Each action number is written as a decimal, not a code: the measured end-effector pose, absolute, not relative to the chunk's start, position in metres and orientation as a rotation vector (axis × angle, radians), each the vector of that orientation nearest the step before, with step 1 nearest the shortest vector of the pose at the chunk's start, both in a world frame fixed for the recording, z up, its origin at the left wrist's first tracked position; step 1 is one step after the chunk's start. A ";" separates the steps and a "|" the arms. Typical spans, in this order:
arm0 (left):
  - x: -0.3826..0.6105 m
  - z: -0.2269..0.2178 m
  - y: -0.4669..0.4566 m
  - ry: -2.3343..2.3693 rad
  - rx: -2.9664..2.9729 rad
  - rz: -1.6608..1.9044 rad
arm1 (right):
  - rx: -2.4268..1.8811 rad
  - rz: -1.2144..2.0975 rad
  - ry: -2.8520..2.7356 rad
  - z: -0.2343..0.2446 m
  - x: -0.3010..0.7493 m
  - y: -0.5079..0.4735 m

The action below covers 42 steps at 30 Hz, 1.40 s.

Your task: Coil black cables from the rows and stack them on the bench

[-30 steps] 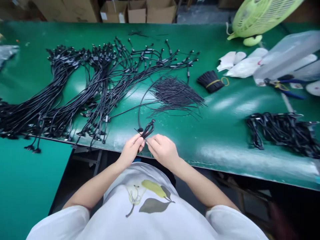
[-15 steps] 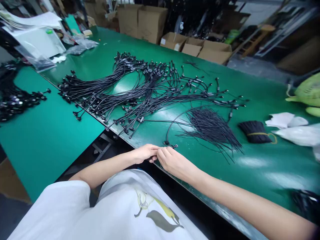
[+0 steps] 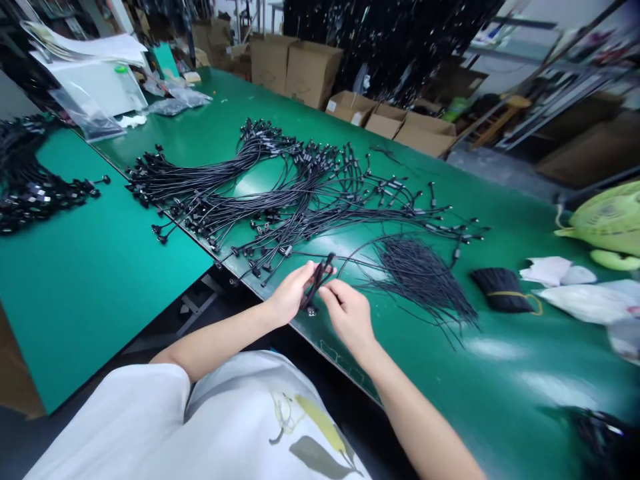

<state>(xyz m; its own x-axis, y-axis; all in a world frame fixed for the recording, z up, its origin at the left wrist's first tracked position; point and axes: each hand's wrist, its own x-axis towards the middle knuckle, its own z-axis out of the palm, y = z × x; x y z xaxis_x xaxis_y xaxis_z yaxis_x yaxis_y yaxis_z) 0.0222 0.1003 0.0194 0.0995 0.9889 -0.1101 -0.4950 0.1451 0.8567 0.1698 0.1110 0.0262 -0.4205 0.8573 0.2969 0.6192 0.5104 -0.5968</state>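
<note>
My left hand [image 3: 293,292] is closed round a small folded bundle of black cable [image 3: 316,283], held up over the table's near edge. A dark connector shows at the top of the bundle and a metal-tipped plug at its bottom. Against the bundle's right side, my right hand [image 3: 347,313] has thumb and fingers pinched together; what lies between them is too small to make out. Just beyond my hands spreads a large heap of black cables [image 3: 280,190] with plugs at their ends. To the right lies a loose pile of thin black strips [image 3: 425,277], like ties.
A banded black bundle [image 3: 503,291] and white plastic bags [image 3: 585,300] lie on the green table [image 3: 400,373] at right, near a lime-green bag [image 3: 607,220]. More black cables [image 3: 35,187] cover the left table. Cardboard boxes [image 3: 313,73] stand behind the far edge.
Both hands have risen slightly, and the cable bundle, mostly hidden before, now shows upright in my left hand. My right hand has turned and drawn slightly apart from the left. The view has shifted slightly.
</note>
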 end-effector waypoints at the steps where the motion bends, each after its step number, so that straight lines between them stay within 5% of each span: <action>1: 0.019 0.021 0.096 0.880 0.902 1.303 | -1.219 0.653 -2.137 0.023 0.172 0.111; 5: 0.012 0.010 0.079 0.947 1.368 1.072 | -1.298 0.642 -2.103 0.019 0.182 0.112; 9: 0.009 -0.002 0.087 0.911 1.043 0.917 | -1.059 0.314 -2.292 0.019 0.176 0.097; 20: 0.008 0.003 0.065 1.184 1.023 1.079 | -1.214 0.012 -2.327 0.016 0.177 0.097; 24: 0.019 -0.011 0.063 1.031 1.007 1.017 | -1.214 0.386 -2.212 0.012 0.165 0.087; 29: 0.026 -0.007 0.062 1.043 1.027 1.137 | -1.176 1.542 -1.434 0.002 0.159 0.081; 32: 0.028 -0.001 0.066 0.947 0.814 1.140 | -1.012 1.935 -1.210 0.002 0.169 0.082; 38: 0.024 0.008 0.086 0.801 0.446 1.192 | -1.240 1.301 -1.474 0.009 0.182 0.076; 42: 0.030 0.009 0.086 0.787 0.533 1.235 | -1.069 1.522 -1.279 -0.001 0.163 0.064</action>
<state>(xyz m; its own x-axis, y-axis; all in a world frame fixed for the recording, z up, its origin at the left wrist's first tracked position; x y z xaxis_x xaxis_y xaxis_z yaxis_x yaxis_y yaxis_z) 0.0300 0.0859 0.0090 0.1279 0.9630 -0.2373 -0.6221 0.2642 0.7370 0.1627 0.0637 -0.0012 -0.2674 0.9599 -0.0837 -0.0831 -0.1095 -0.9905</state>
